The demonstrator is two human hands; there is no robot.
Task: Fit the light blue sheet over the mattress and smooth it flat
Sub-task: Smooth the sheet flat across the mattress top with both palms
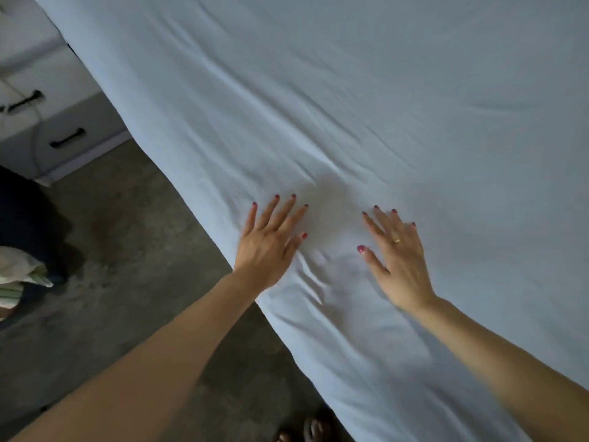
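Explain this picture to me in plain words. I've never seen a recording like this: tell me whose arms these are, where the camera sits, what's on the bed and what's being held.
There is no machine here. The single picture comes from a camera worn on a person's head, looking forward and down, so the two bare arms reaching in from the bottom are that person's own.

The left hand and right hand both lie flat, fingers spread, on the light blue sheet that covers the mattress. Neither hand holds anything; they press on the cloth near the bed's edge. Small wrinkles sit between the hands, and longer creases run across the sheet farther up.

Beside the bed is a grey floor, a white drawer unit with dark handles at the upper left, and some folded cloth at the left edge.
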